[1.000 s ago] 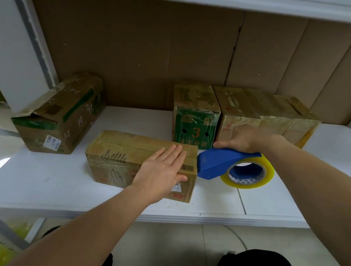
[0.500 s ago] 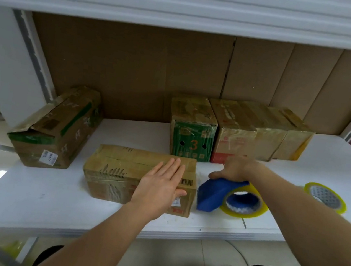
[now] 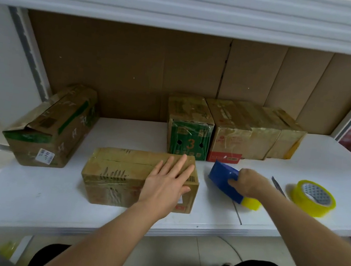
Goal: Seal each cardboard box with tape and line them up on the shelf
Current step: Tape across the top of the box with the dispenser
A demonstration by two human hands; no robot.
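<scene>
A long taped cardboard box (image 3: 118, 174) lies near the front of the white shelf (image 3: 67, 208). My left hand (image 3: 168, 183) rests flat on its right end, fingers straight. To its right my right hand (image 3: 246, 184) grips the blue tape dispenser (image 3: 224, 181), which sits on the shelf with its yellow roll at the near end. Behind, a green box marked 3 (image 3: 190, 128) stands in a row with taped brown boxes (image 3: 252, 130) against the back. A large box with an open flap (image 3: 54, 126) lies at the left.
A spare roll of yellow tape (image 3: 314, 198) lies flat at the right, with a thin dark blade-like tool (image 3: 278, 185) beside it. Brown cardboard lines the back wall. An upper shelf edge (image 3: 189, 5) hangs overhead. My dark-clothed knees show below the shelf edge.
My right hand has lowered the dispenser from beside the box's end down onto the shelf further right. The view tilted up, bringing the spare roll into sight. My left hand stayed on the box.
</scene>
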